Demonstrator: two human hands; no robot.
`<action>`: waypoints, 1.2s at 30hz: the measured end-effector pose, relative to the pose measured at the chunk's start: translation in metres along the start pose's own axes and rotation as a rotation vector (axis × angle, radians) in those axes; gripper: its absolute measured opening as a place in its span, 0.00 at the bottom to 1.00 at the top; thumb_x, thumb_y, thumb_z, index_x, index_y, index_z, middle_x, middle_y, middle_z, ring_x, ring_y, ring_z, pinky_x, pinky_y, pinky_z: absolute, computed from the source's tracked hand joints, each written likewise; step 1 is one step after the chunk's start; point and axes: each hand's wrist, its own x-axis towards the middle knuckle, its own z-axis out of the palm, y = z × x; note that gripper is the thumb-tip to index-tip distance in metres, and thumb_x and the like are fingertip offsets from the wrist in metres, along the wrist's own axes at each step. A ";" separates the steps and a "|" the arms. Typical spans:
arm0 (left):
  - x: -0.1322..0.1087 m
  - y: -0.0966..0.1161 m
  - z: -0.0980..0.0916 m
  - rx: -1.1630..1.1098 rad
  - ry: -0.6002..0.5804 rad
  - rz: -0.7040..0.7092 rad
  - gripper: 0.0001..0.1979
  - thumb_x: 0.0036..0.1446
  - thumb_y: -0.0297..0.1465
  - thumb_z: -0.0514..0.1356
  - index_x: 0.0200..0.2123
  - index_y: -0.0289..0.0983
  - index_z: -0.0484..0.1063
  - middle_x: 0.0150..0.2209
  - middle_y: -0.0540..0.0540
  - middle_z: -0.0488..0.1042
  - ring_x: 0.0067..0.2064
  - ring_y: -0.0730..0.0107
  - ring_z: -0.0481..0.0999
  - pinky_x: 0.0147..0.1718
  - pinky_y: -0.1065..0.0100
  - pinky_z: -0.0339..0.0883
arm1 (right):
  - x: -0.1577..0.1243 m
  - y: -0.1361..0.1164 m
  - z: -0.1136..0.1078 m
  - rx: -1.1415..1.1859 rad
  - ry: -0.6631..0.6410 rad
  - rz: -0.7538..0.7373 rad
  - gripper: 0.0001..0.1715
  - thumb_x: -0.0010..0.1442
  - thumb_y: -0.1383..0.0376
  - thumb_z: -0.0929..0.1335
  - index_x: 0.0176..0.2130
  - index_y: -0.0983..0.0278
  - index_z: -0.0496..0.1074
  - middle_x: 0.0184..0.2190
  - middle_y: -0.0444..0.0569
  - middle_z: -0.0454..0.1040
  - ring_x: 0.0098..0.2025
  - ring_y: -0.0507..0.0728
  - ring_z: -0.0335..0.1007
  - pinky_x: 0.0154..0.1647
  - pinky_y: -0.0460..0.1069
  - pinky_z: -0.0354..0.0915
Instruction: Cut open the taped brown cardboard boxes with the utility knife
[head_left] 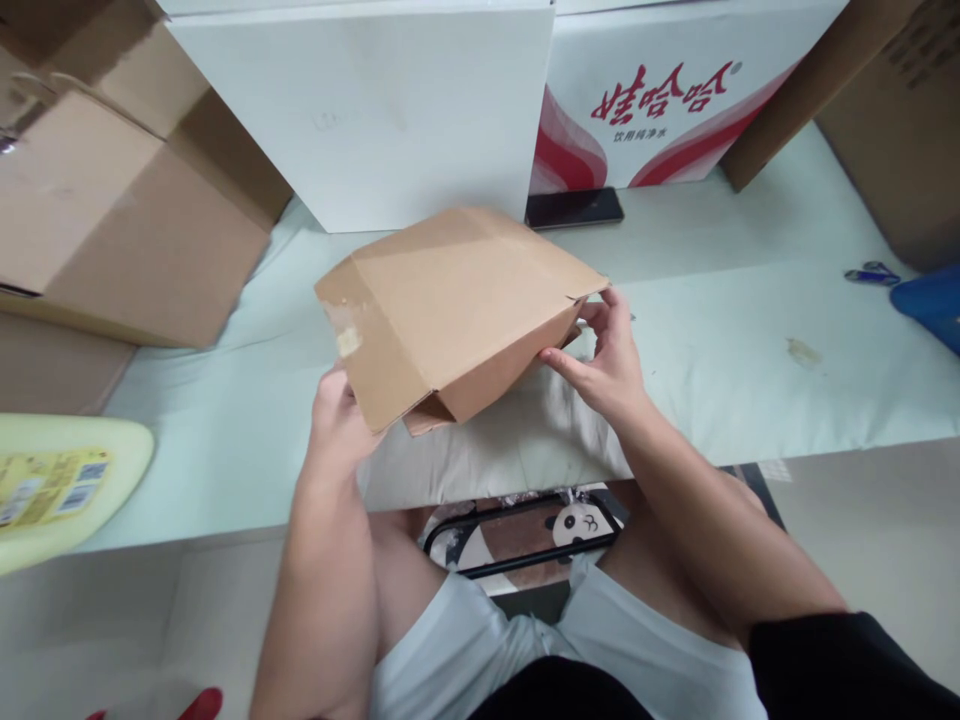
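A small brown cardboard box (450, 300), tilted and partly folded, is held between both my hands above a pale green surface (712, 340). My left hand (336, 420) grips its lower left corner from underneath, with the fingers hidden behind the cardboard. My right hand (607, 360) pinches the box's right flap edge with thumb and fingers. A strip of old tape (346, 330) shows on the box's left side.
A white box (375, 110) and a white carton with red print (675, 90) stand at the back. A black phone (574, 208) lies between them. Brown cartons (112, 210) sit left, another (900, 110) right. A yellow bottle (52, 490) lies at the left edge, a blue object (930, 300) at the right.
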 end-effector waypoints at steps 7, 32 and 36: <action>0.001 -0.017 -0.007 -0.031 0.052 0.061 0.25 0.40 0.53 0.76 0.34 0.42 0.79 0.32 0.45 0.81 0.35 0.55 0.82 0.34 0.57 0.80 | 0.000 -0.007 0.000 0.100 0.006 0.085 0.34 0.54 0.47 0.75 0.54 0.58 0.65 0.47 0.51 0.74 0.40 0.57 0.71 0.39 0.53 0.70; 0.012 0.008 -0.015 -0.336 0.404 -0.202 0.30 0.37 0.51 0.78 0.35 0.38 0.75 0.30 0.52 0.76 0.29 0.73 0.74 0.22 0.72 0.65 | -0.003 -0.019 -0.003 0.400 -0.205 0.004 0.28 0.63 0.40 0.70 0.47 0.59 0.70 0.38 0.48 0.79 0.40 0.55 0.79 0.44 0.53 0.76; 0.010 0.015 -0.011 -0.220 0.367 -0.382 0.38 0.31 0.54 0.79 0.40 0.38 0.74 0.25 0.55 0.74 0.21 0.75 0.69 0.15 0.74 0.57 | -0.003 -0.017 -0.002 0.424 -0.221 0.095 0.33 0.61 0.37 0.70 0.52 0.56 0.68 0.43 0.51 0.80 0.49 0.60 0.79 0.51 0.57 0.76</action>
